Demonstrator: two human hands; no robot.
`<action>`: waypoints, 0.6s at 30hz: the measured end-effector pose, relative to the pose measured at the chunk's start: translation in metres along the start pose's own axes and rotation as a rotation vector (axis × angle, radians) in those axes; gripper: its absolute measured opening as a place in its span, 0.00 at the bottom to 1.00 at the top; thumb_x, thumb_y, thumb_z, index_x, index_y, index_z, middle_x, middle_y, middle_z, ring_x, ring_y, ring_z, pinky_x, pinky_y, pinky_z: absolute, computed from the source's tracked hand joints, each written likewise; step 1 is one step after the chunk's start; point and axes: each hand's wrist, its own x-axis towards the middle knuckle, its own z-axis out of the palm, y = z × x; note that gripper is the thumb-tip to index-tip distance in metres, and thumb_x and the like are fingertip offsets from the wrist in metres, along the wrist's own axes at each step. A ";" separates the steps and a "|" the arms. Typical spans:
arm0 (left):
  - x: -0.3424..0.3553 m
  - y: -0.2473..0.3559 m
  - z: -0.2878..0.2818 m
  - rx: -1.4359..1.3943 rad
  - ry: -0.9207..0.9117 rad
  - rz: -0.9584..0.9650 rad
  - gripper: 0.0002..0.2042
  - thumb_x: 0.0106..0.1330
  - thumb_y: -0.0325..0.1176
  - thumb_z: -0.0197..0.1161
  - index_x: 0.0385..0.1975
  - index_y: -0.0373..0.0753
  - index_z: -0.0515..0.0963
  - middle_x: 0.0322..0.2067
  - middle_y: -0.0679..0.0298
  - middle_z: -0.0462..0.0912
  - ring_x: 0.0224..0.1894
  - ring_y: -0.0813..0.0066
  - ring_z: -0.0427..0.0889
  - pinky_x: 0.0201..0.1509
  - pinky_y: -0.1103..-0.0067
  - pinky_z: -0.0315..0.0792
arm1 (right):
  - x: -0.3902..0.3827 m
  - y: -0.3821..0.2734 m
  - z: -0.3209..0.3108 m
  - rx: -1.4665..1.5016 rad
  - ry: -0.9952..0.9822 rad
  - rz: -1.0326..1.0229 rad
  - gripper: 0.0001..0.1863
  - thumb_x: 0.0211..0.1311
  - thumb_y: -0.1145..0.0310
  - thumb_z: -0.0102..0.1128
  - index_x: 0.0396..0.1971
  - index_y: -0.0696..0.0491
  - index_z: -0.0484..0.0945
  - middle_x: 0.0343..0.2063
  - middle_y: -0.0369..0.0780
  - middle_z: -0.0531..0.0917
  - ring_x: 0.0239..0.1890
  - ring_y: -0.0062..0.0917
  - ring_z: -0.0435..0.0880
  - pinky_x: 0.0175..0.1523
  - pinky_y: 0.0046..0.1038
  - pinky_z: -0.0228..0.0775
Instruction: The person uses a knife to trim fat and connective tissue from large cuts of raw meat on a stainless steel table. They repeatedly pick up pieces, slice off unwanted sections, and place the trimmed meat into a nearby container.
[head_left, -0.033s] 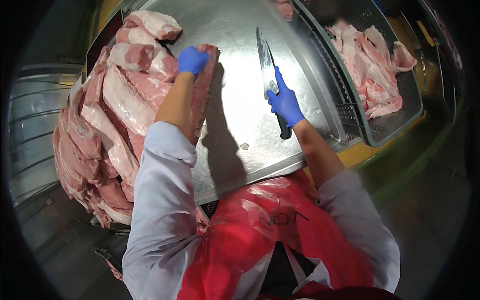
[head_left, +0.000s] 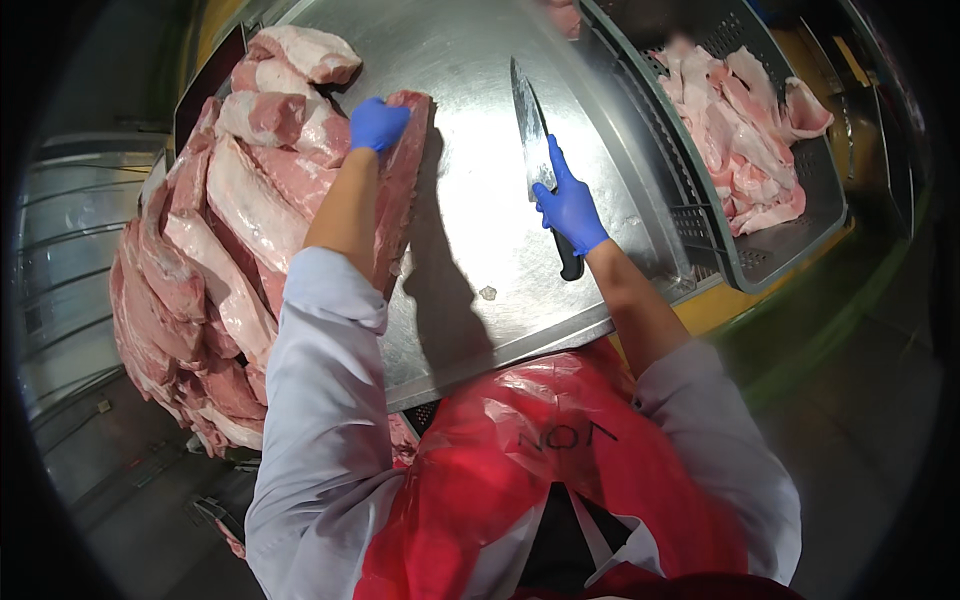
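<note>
My left hand (head_left: 380, 124), in a blue glove, is closed on the upper part of a long pink slab of meat (head_left: 404, 172). This slab lies at the right side of a big heap of raw meat (head_left: 245, 190) with pale fat on many pieces. My fingertips are hidden against the slab. In my right hand (head_left: 572, 209), also blue-gloved, is a knife (head_left: 527, 120) with a black handle. Its blade points away from me over the metal table, apart from the meat, and the index finger stretches along it.
The steel table (head_left: 470, 190) has a raised rim on the right, and a small pale scrap (head_left: 488, 293) lies on it. Beyond that rim, a grey perforated crate (head_left: 775, 265) holds pale meat trimmings (head_left: 740, 150). A bit of meat (head_left: 563, 17) shows at the far edge.
My left hand has shifted slightly left and toward me across the slab. The right hand and the knife have hardly moved.
</note>
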 end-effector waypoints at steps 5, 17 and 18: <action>-0.001 -0.001 -0.016 -0.400 -0.228 -0.180 0.12 0.62 0.37 0.60 0.31 0.32 0.82 0.21 0.62 0.79 0.20 0.74 0.76 0.26 0.75 0.72 | 0.034 -0.003 0.012 0.076 0.014 -0.180 0.46 0.67 0.74 0.57 0.79 0.36 0.43 0.28 0.44 0.83 0.24 0.23 0.82 0.30 0.27 0.80; -0.046 0.116 -0.001 0.391 -0.109 0.244 0.25 0.63 0.50 0.59 0.39 0.28 0.81 0.38 0.38 0.85 0.46 0.43 0.85 0.52 0.62 0.78 | 0.126 -0.022 0.002 0.251 0.216 -0.134 0.46 0.66 0.73 0.54 0.79 0.41 0.41 0.35 0.49 0.84 0.24 0.27 0.84 0.29 0.29 0.81; -0.050 0.129 0.002 0.435 -0.190 0.200 0.26 0.63 0.50 0.60 0.41 0.26 0.81 0.40 0.35 0.84 0.49 0.39 0.84 0.55 0.61 0.77 | 0.120 -0.018 -0.002 0.226 0.153 -0.105 0.46 0.66 0.73 0.55 0.79 0.40 0.41 0.32 0.47 0.84 0.23 0.26 0.83 0.28 0.28 0.80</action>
